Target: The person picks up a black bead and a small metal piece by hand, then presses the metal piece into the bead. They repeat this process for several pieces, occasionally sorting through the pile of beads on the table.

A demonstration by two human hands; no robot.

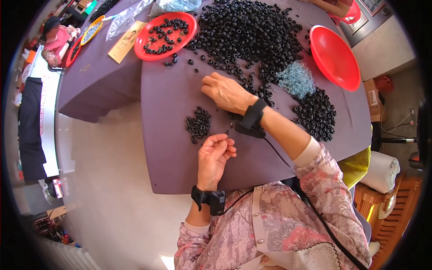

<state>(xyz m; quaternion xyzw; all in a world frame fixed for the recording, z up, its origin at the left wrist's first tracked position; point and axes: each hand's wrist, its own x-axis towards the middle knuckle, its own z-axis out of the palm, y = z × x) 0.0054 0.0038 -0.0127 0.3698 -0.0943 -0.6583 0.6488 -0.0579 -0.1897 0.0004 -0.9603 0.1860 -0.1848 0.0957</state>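
My left hand [213, 158] is above the near part of the purple-covered table [180, 166], palm up. Its thumb and fingertips are pressed together, and a tiny dark bit shows by the fingertips, too small to name. Farther off, my right hand [227, 93] reaches left over the cloth with curled fingers; whatever they hold is hidden underneath. Between the hands, to the left, lies a small heap of little black parts [198, 125]. Just beyond the right hand spreads a large pile of hollow black bead-like pieces [252, 36].
Right of my right forearm are a pile of clear bluish pieces [296, 80] and a heap of black ring-shaped pieces [316, 114]. A red bowl [335, 58] tilts at the far right. Far left stands a red plate [144, 50] with black pieces. Other people sit at the table's far sides.
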